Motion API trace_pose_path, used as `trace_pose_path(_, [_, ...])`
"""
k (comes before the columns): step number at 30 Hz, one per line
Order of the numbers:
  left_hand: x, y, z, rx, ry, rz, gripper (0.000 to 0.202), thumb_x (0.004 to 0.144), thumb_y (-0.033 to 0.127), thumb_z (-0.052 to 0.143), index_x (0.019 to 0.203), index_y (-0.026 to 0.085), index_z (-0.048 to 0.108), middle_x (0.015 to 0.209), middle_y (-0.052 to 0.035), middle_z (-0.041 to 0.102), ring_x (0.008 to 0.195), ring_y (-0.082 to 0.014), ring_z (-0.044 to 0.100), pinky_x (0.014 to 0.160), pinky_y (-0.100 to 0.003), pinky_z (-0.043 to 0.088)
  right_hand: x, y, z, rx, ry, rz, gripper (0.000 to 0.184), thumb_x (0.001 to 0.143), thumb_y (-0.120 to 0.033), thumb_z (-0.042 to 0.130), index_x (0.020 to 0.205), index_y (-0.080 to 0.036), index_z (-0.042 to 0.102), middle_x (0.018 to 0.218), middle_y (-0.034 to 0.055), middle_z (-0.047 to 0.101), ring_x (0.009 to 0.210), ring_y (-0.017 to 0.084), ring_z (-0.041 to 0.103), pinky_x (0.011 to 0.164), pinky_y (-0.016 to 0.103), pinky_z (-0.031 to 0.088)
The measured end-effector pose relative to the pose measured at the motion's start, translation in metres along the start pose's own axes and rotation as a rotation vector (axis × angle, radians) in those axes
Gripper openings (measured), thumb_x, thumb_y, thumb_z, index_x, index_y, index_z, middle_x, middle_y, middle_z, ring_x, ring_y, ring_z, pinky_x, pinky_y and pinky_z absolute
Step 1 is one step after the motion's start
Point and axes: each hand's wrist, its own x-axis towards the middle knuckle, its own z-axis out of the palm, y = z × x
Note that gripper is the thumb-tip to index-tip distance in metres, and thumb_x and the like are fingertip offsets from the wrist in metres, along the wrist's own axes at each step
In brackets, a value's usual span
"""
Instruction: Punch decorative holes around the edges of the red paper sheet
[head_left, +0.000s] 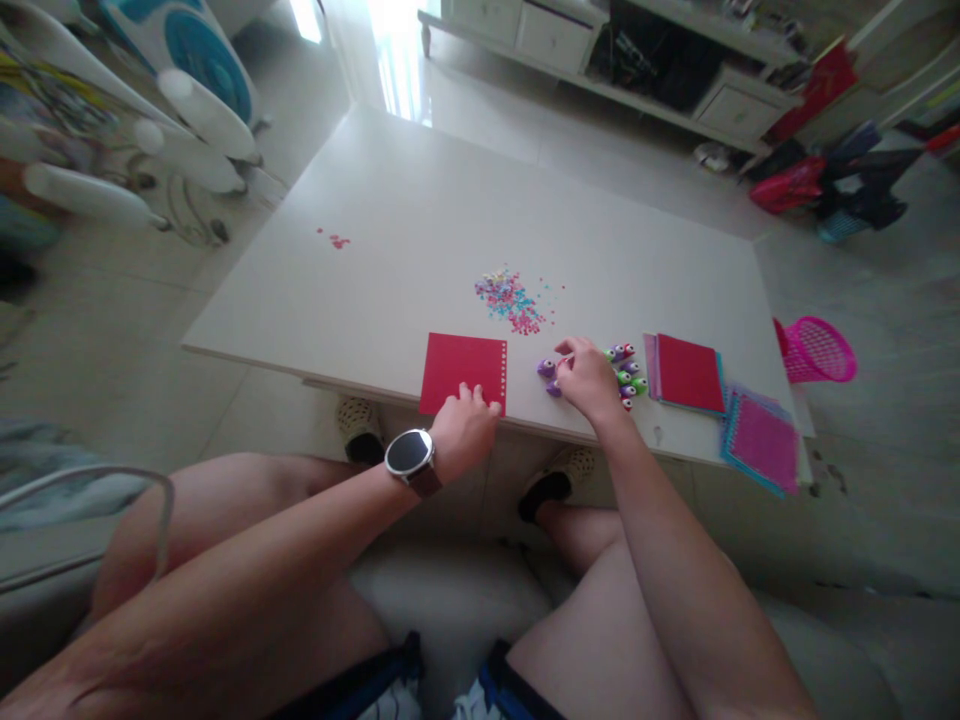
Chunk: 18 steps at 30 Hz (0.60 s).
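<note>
We rest our left hand [466, 430] on the near right part of a red sheet [459, 362], its fingers slightly spread and pressed down, gripping nothing that we can see. The sheet lies at the near edge of the white table [420, 220], under those fingertips and reaching out to the left and far side of them. It looks flat, plain and squarish, with a row of small pale holes along its right edge.

To the right, we hold our right hand [589, 382] with thumb and fingers curled close together among small figures. Something reddish shows at the fingertips, but we cannot tell whether they grip it. Purple figures [546, 368] sit just left of the fingers; green, purple and red figures [626, 380] with white eye-like spots crowd to the right.

Beyond the sheet, we see a loose heap of tiny pink, blue and pale pieces [511, 302]. Farther right lies a red-topped stack [688, 372].
</note>
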Motion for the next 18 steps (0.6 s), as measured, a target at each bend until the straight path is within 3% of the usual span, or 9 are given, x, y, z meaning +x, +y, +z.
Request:
trace_pose_path(8, [0.001,-0.002,0.006,-0.014,0.029,0.017,0.050,0.104,0.023,0.057,0.152,0.008,0.060,0.169,-0.0317,0.049,0.158,-0.0477,0.049,0.114,-0.057,0.056,0.001,0.006,0.010,-0.022,-0.128,0.010,0.036,0.095,-0.005,0.061,0.126,-0.018,0.074,0.123,0.0131,0.080,0.114,0.027,0.074,0.097,0.032,0.052])
trace_pose_path(18, [0.002,-0.001,0.010,-0.034,0.034,0.007,0.054,0.104,0.021,0.056,0.156,0.009,0.058,0.172,-0.0306,0.046,0.161,-0.0489,0.044,0.116,-0.059,0.055,0.000,0.007,0.017,-0.049,-0.158,-0.091,0.037,0.093,-0.003,0.064,0.126,-0.017,0.074,0.129,0.0126,0.078,0.119,0.025,0.072,0.104,0.030,0.051])
